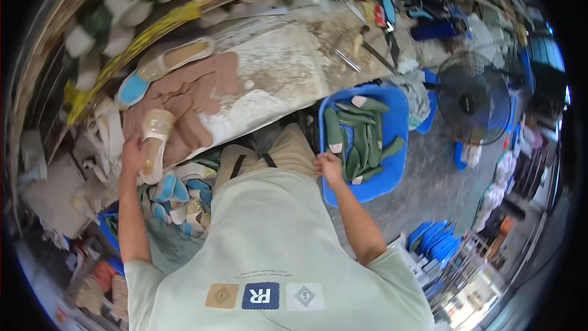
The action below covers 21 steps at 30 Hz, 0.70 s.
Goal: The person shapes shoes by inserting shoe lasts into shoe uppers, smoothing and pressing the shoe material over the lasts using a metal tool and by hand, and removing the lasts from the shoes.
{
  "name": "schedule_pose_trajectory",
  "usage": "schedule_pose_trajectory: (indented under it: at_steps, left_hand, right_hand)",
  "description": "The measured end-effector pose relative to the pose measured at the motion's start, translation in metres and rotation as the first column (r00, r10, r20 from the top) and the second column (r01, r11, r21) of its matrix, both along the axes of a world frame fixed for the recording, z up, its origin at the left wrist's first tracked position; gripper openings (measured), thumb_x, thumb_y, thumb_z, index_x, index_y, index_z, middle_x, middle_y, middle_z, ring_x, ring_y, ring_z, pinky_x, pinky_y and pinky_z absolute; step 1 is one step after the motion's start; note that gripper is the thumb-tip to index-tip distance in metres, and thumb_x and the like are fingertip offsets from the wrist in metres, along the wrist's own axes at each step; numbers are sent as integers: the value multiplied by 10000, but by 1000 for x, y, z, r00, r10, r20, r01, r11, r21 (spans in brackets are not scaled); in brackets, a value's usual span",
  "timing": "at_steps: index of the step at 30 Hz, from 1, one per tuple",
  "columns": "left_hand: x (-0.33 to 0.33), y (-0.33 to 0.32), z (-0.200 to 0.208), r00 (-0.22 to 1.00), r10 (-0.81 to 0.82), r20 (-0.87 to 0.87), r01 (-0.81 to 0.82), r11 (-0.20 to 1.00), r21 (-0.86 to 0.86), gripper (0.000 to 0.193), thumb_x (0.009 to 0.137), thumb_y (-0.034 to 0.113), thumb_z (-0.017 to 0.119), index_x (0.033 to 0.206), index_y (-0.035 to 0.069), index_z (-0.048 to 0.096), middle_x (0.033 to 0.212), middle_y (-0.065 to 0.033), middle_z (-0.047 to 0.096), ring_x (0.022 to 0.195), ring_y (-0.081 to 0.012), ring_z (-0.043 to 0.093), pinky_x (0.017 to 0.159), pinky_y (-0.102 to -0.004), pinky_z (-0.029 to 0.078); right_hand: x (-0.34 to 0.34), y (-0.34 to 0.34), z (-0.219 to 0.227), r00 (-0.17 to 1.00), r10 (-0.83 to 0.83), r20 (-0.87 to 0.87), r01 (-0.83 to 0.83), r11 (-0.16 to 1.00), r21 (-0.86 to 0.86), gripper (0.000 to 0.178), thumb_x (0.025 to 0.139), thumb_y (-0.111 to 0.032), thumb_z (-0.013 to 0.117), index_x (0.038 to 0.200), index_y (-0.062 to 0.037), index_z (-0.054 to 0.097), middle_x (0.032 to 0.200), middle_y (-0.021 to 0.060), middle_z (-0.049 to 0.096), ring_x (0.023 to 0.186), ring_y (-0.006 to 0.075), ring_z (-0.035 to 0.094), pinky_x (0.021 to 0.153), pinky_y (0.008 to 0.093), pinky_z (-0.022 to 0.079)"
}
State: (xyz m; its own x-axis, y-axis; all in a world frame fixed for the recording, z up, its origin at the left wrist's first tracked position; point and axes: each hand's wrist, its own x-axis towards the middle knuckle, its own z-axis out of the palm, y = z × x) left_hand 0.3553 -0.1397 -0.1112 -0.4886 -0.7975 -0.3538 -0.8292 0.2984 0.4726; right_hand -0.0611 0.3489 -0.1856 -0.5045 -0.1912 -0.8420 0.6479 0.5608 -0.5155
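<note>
My left hand (131, 155) grips the side of a flat shoe (160, 124) with a glittery gold toe band and a pale insole. The shoe is held over a heap of brownish-pink insole-shaped pieces (195, 89) on the bench. Beyond it lies a second shoe (147, 72), gold and white with a light blue toe. My right hand (331, 168) is closed at the near-left rim of a blue tub (392, 175). Whether it grips the rim or something small is hidden. Inside the tub are several green shoe lasts (366, 138).
A worn white workbench (275, 55) runs across the front, with a metal tube (348, 60) and hand tools at its far right. More shoes (177, 193) with blue toes are piled below its left end. A black fan (473, 98) stands right of the tub.
</note>
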Motion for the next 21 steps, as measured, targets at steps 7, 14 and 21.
schedule_pose_trajectory:
  at_steps: [7,14,21]
  left_hand:
    - [-80,110,46,938,269,-218,-184,921,344,362,824,24,621,1173,-10,529,983,-91,661,840,-186,616,780,-319,501]
    - [-141,264,57,930,-172,326,-144,644,751,561,636,100,734,1189,37,659,1117,-162,697,1076,-262,639,953,-364,489]
    - [-134,332,45,904,338,264,-425,627,653,522,820,166,688,1304,8,575,1221,-105,651,1159,-195,579,994,-326,447]
  right_hand:
    - [-54,186,-118,996,87,34,-92,869,487,204,869,-190,590,934,-22,686,798,129,690,577,221,622,496,353,494]
    - [-151,95,-180,772,417,-481,-137,847,514,435,808,-250,665,1147,19,622,1167,267,615,1066,476,574,976,506,459]
    - [-388,92,-248,736,-478,-480,677,531,509,697,843,-476,722,1227,79,548,1140,277,604,955,421,629,859,512,521]
